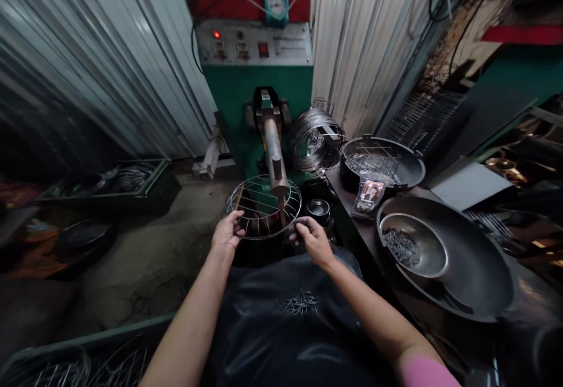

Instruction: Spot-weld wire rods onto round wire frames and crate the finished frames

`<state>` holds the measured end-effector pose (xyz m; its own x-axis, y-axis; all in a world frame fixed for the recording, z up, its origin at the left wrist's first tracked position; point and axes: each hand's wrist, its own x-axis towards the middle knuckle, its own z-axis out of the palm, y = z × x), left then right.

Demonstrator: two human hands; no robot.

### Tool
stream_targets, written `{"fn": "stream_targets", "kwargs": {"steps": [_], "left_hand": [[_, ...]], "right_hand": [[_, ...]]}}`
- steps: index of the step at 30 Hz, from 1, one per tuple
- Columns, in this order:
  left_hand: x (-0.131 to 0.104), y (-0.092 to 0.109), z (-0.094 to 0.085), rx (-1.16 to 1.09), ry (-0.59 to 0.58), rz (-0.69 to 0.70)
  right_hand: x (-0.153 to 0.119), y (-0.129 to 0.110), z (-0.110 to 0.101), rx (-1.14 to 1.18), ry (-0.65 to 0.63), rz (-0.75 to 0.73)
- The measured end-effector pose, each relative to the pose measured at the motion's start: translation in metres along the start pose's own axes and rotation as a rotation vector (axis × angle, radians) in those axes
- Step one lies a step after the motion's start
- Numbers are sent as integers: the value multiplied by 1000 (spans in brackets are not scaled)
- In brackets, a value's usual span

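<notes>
My left hand (229,231) grips the near left rim of a round wire rack (264,236), its fingers closed on the wire. At the rack's near right rim is my right hand (310,236), thumb and fingers pinched together; what sits between them is too small to make out. The rack lies under and around the metal electrode arm (275,152) of a green machine (229,99), whose tip comes down at the rack's right part. Short bent wire pieces (301,302) rest in a small heap on the dark apron (281,346) over my lap.
A wire coil (314,141) stands right of the machine. Farther right are a black pan (416,167) with wire parts and a large pan (479,264) holding a metal bowl (435,252) of small pieces. Green bins (165,179) with metal parts sit at left and lower left.
</notes>
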<state>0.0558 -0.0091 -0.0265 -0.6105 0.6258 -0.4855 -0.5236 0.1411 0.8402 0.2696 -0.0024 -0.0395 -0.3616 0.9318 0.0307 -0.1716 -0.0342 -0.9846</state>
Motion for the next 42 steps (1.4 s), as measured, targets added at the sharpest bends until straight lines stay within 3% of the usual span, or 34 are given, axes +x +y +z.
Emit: {"fn": "stream_targets", "kwargs": {"steps": [4, 9, 18, 26, 34, 42], "left_hand": [[-8, -6, -3, -25, 38, 96], [-12, -11, -3, -79, 34, 173], [-16, -16, -1, -89, 32, 127], [-21, -18, 3, -52, 86, 123], [-19, -24, 5, -76, 50, 173], [-15, -21, 6, -91, 54, 134]], "right_hand": [[18, 10, 27, -164, -32, -47], [14, 27, 22, -355, -40, -81], [8, 4, 19, -98, 53, -103], [11, 24, 16, -298, 38, -48], [16, 27, 13, -258, 41, -83], [19, 24, 17, -255, 38, -91]]}}
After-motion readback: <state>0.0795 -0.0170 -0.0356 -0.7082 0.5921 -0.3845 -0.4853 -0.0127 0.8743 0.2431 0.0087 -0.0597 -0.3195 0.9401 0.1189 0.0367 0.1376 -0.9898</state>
